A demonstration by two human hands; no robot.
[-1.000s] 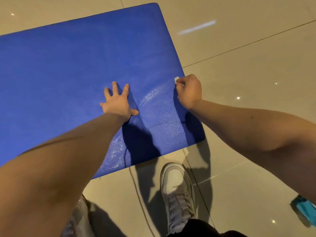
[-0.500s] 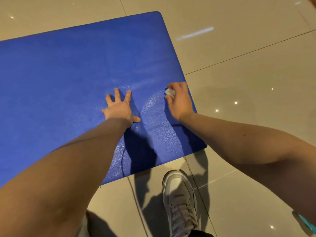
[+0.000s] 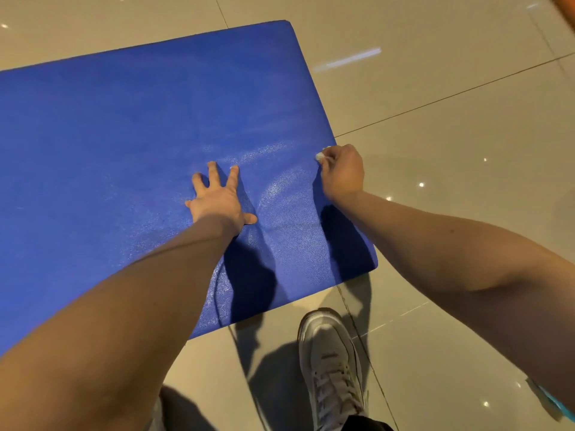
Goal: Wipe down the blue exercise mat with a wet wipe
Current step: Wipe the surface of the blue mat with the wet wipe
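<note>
At the mat's (image 3: 124, 126) right edge, the right hand (image 3: 342, 172) pinches a balled wipe (image 3: 320, 156), mid-stroke. Left hand (image 3: 217, 200) braces, fingers spread. Next stroke should probably sweep back inward.

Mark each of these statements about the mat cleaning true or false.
1. The left hand lies flat on the blue mat, fingers spread. True.
2. The right hand holds the wet wipe at the mat's middle. False: it is at the mat's right edge.
3. The white shoe stands on the mat. False: it stands on the tiled floor, off the mat's near edge.
4. The wipe is bunched small in the right hand. True.
</note>
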